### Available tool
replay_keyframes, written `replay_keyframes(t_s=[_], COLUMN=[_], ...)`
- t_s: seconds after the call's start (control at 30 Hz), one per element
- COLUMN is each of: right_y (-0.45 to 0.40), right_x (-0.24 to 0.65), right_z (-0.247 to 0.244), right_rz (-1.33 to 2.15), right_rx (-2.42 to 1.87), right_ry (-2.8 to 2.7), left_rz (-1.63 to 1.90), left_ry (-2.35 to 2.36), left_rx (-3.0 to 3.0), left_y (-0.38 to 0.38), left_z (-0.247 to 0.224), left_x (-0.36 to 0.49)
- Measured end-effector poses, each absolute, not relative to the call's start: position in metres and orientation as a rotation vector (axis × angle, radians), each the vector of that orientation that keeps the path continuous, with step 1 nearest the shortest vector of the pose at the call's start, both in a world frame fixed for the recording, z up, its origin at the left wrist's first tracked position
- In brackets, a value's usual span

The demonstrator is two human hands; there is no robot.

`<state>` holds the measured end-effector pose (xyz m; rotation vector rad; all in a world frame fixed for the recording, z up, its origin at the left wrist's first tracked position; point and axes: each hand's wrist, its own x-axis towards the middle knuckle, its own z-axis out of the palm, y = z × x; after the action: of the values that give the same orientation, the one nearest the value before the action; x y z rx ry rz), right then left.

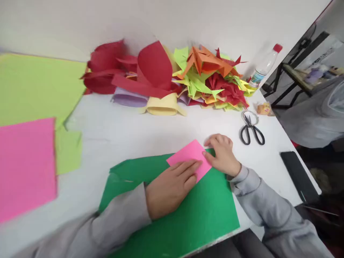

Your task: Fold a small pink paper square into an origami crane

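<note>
A small pink sheet of paper (194, 150), seemingly folded, lies at an angle on a green board (209, 211). My left hand (172, 188) rests flat across its lower left part, fingers stretched out and covering some of it. At the sheet's right corner is my right hand (222, 154), its thumb touching the pink edge. The other fingers of that hand are slightly bent, apart from the thumb, and reach past the board's top right corner. Whether anything is under those fingertips is hidden.
Folded paper shapes (209, 79) and red paper pieces (156, 68) are heaped along the wall. Black-handled scissors (249, 130), a bottle (264, 66), a small orange packet (264, 108) and a dark phone-like slab (298, 175) stand right. Large pink (27, 165) and lime sheets (37, 89) lie left.
</note>
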<state>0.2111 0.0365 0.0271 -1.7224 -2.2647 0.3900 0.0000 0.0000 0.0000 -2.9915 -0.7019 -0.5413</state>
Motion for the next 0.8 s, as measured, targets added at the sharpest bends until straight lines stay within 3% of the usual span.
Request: replay_keyframes(t_s=[0.3,0.8], right_y=[0.036,0.04], right_x=[0.214,0.218], right_z=[0.035,0.035], right_rz=[0.509,0.564], right_rx=[-1.629,-1.549], right_ry=[-2.331,-2.276], left_rz=[-0.427,-0.925], left_ry=[-0.609,-0.57], left_rx=[-2.945,-2.764], left_y=[-0.002,-0.014], left_z=[0.016,0.018], left_x=[0.006,0.009])
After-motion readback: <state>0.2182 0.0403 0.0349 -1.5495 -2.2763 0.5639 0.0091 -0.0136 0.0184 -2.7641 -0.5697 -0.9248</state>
